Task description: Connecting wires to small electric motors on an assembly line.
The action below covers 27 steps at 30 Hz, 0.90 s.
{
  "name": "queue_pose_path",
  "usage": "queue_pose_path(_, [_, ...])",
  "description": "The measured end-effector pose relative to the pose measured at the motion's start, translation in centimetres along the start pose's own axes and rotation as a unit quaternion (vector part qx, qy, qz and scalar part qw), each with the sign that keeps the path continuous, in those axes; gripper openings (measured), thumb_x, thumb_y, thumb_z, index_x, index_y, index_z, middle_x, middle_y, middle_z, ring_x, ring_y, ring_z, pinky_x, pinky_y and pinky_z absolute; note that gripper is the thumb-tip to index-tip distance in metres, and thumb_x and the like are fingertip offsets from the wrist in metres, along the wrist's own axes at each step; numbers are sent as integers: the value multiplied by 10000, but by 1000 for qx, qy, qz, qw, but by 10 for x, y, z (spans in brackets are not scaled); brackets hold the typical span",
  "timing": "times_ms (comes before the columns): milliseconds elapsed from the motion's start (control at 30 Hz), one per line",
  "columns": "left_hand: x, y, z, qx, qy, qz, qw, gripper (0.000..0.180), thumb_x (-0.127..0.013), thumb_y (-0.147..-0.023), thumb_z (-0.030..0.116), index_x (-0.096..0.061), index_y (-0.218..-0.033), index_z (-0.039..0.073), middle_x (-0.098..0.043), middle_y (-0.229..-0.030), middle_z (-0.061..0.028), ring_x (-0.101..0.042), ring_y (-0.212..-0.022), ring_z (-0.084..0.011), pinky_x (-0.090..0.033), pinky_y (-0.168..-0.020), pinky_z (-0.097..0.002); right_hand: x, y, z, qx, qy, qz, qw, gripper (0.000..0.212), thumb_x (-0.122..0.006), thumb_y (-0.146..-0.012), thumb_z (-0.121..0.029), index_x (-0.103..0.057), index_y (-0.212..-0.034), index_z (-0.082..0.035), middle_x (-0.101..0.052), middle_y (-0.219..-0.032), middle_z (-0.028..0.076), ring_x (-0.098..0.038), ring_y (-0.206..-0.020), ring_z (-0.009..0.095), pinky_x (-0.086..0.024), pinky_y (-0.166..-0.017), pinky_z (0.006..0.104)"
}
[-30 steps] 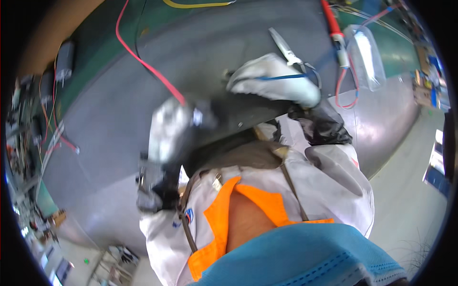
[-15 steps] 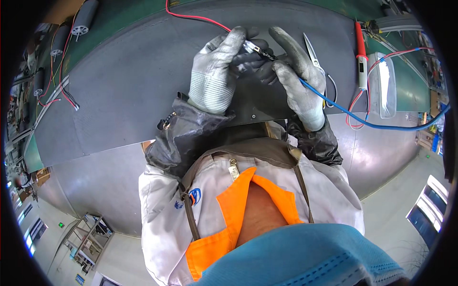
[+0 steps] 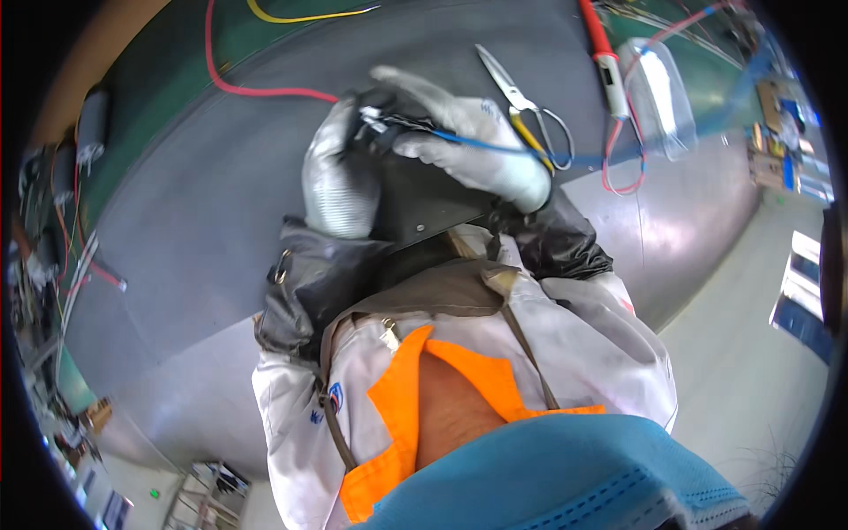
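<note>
Both my hands wear white knit gloves with dark grey coated fingers and are close together over the dark table mat. My left hand [image 3: 340, 177] is closed around a small silver-and-black connector [image 3: 374, 120] at the end of a red wire [image 3: 274, 92]. Its exact kind is blurred and partly covered by fingers. From the right, my right hand [image 3: 473, 146] pinches the dark end of a blue cable [image 3: 468, 141] against the connector. The blue cable runs off past my right wrist, smeared by motion.
Scissors [image 3: 517, 97] with a yellow inner handle lie beyond my right hand. Farther right are a red-and-white pen-like tool [image 3: 608, 75] with a wire and a clear plastic tray [image 3: 678, 124]. A yellow wire [image 3: 305, 18] lies at the far edge; grey cylinders [image 3: 92, 128] stand at left.
The view has shifted, so the table things sit differently in it. My hands have drawn closer together, and the right hand has turned, its fingers now pointing left at the connector.
</note>
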<state>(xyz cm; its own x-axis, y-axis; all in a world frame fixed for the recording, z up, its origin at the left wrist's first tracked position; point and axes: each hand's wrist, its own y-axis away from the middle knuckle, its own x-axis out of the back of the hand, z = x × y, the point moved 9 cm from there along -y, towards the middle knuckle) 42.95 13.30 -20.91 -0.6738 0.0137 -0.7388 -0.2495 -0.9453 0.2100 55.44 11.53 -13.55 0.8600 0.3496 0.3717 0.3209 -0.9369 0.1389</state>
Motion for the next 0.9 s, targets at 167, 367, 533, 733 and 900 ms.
queue_pose_path(167, [4, -4, 11, 18, 21, 11, 1000, 390, -552, -1027, 316, -568, -1255, 0, -619, -1267, -228, -625, -1137, -323, -519, -949, -483, 173, 77, 59, 95, 503, 452, 730, 585, -744, -822, -213, -567, -1365, -87, -707, -980, 150, -666, -838, 371, -528, -756, 474])
queue_pose_path(367, [-3, -5, 7, 58, 16, 10, 998, 414, -553, -1023, 312, -605, -1217, -50, -660, -1187, -206, -651, -1050, -281, -530, -899, -429, 250, 90, 160, -171, 497, 441, 727, 460, -699, -892, -282, -628, -1292, -68, -715, -917, 183, -691, -786, 378, -549, -719, 462])
queue_pose_path(533, [-6, 1, 7, 54, 24, 12, 998, 406, -561, -1020, 291, -616, -1201, -68, -684, -1124, -185, -663, -965, -243, -549, -840, -393, 185, 15, 125, -13, -4, 338, 941, 416, -710, -892, -64, -655, -1299, -4, -738, -1054, 82, -673, -880, 118, -546, -786, 259])
queue_pose_path(733, [-10, 5, 15, 49, 20, -17, 998, 382, -511, -1046, 289, -599, -1244, -26, -654, -1220, -192, -640, -1122, -281, -529, -945, -447, 123, -95, 41, 38, -105, 126, 986, 411, -673, -893, -28, -637, -1297, 41, -717, -1066, 79, -667, -908, 120, -528, -808, 219])
queue_pose_path(900, [-7, 7, 22, 22, 16, -17, 999, 381, -516, -1041, 290, -603, -1251, -16, -661, -1220, -174, -639, -1127, -277, -529, -940, -441, 114, -146, 59, -51, 160, 64, 984, 362, -726, -891, -86, -688, -1236, 17, -731, -1023, 48, -634, -850, 81, -526, -745, 247])
